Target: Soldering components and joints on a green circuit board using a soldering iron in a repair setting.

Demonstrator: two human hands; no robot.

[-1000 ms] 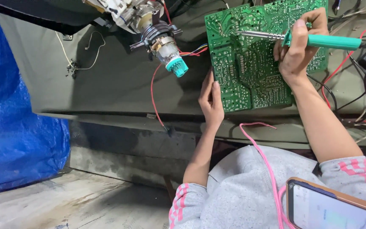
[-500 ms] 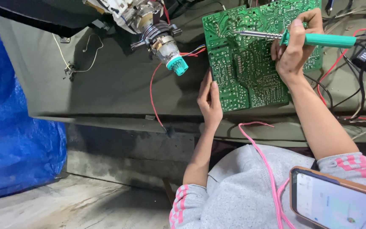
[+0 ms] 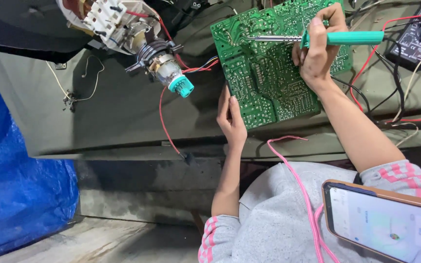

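Olive-green workbench (image 3: 123, 112) carries a green circuit board (image 3: 269, 63) near its front edge. Left hand (image 3: 232, 119) grips the board's lower corner, steadying it, while right hand (image 3: 317, 48) pinches a teal-handled soldering iron (image 3: 317, 38), tip resting on the board.

The circuit board (image 3: 269, 63) shows a glossy green lacquered face dotted with dull silver solder, and the soldering iron (image 3: 317, 38) has a matt teal plastic handle and a bare metal shaft. The tarpaulin (image 3: 15, 195) is shiny, crinkled blue plastic, the phone (image 3: 386, 219) has smooth glossy glass, and the table (image 3: 98, 117) is worn, matt and grey-green.
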